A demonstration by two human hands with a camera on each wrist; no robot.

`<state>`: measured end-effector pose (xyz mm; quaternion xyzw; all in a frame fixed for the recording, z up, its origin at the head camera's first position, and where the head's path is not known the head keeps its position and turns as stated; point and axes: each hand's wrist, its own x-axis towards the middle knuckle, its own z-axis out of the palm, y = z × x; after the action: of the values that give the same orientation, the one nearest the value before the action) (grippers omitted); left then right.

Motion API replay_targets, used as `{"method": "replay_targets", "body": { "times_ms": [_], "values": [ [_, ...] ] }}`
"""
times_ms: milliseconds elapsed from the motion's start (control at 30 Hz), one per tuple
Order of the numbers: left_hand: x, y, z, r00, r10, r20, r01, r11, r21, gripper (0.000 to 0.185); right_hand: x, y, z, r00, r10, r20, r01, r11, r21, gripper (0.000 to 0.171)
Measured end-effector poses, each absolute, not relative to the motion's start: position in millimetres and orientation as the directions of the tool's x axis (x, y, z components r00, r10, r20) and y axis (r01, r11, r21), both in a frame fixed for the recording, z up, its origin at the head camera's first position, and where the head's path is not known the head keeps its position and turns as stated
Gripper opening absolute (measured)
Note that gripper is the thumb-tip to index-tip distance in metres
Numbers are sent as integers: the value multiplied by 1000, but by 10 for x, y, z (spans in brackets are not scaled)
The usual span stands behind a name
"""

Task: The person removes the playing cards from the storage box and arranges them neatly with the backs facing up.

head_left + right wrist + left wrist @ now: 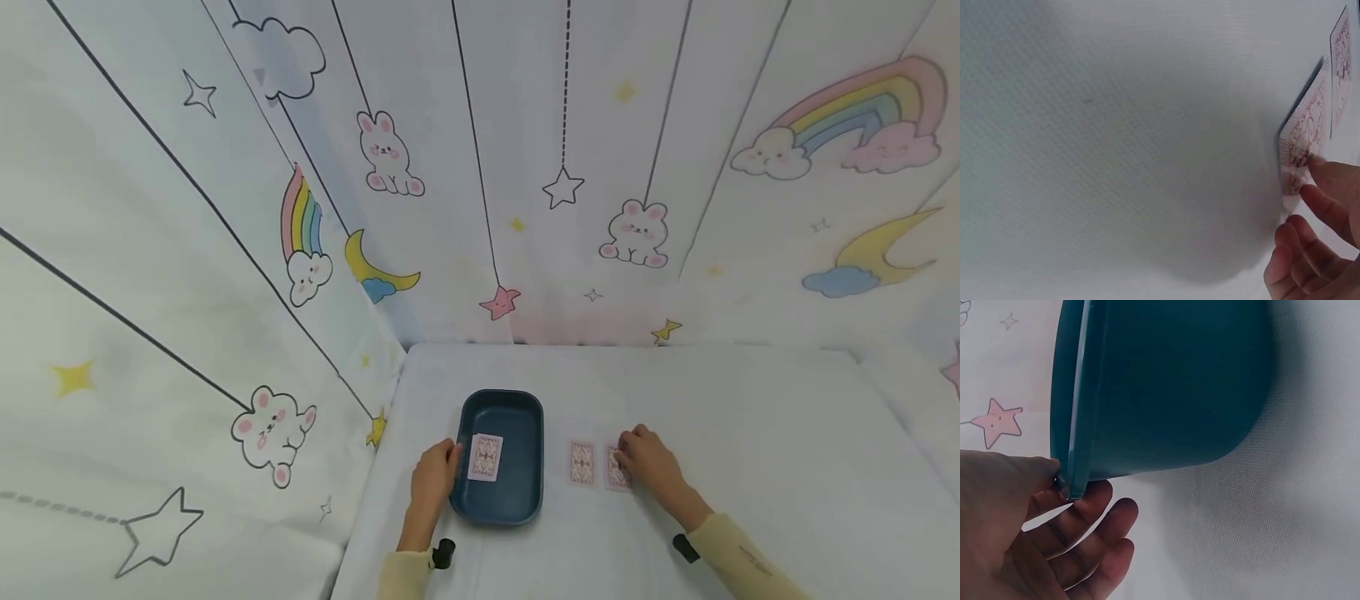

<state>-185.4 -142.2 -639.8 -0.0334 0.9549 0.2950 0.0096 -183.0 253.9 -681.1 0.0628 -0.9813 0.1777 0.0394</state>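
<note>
Head view showed a desk [750, 417] covered in plain white cloth, enclosed at the back and both sides by hanging white fabric [525, 125] printed with rabbits, stars, rainbows, moons and clouds, crossed by thin black lines.

A dark teal tray [525, 492] stood on the desk left of centre, with one patterned card [485, 457] lying face down inside it. The left hand [433, 479] held the tray's left rim; the left wrist view confirmed thumb above and fingers [1094, 528] curled beneath the edge, so that grip was clamped on the tray.

Two further cards lay on the cloth to the right of the tray, just beside each other. The left card [582, 462] lay flat and untouched. The right hand [651, 461] was on the right card [617, 468]; the right wrist view showed its near edge lifted off the cloth and pinched between thumb and fingertips [1322, 206].

Both sleeves were pale yellow, each wrist bearing a small black device.
</note>
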Motion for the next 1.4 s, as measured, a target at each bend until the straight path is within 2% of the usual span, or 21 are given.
{"method": "replay_targets", "body": {
  "times_ms": [200,267,400,567,700,833,967,1167,1233,1333,1400],
  "values": [
    [-1867,-1426,-6390,-999,-53,6,-39,816,576,27,-1952,2246,-6464,-982,-150,119,-185,904,-385,12],
    [-1864,-1421,-6394,-999,-44,11,-29,815,579,28,-2037,2009,-6280,-974,-198,108,-225,885,-408,15],
    [-1847,-1428,-6415,-998,-56,-1,-47,821,569,29,-2242,1349,-5969,-940,-341,9,-313,852,-419,28],
    [-1841,-1415,-6410,-997,-51,51,-14,826,564,31,-2438,579,-5912,-858,-491,-152,-423,842,-334,40],
    [-1861,-1407,-6408,-996,-35,78,16,821,571,32,-2499,224,-6077,-825,-502,-260,-445,860,-248,51],
    [-1855,-1423,-6412,-997,-34,72,12,830,558,33,-2484,60,-6225,-823,-481,-301,-445,876,-183,65],
    [-1837,-1432,-6420,-998,-34,55,1,838,546,32,-2473,21,-6295,-824,-485,-293,-464,874,-144,72],
    [-1837,-1419,-6414,-998,-30,62,8,842,539,32,-2504,66,-6351,-831,-493,-258,-475,870,-133,72],
    [-1841,-1422,-6409,-997,-35,67,7,842,539,33,-2518,76,-6357,-834,-501,-232,-480,866,-144,68],
    [-1840,-1430,-6401,-998,-41,53,-6,842,540,34,-2538,97,-6380,-842,-515,-161,-489,855,-173,54],
    [-1828,-1450,-6405,-998,-41,42,-12,841,541,34,-2558,114,-6404,-845,-520,-129,-480,841,-249,44]
  ]
}}
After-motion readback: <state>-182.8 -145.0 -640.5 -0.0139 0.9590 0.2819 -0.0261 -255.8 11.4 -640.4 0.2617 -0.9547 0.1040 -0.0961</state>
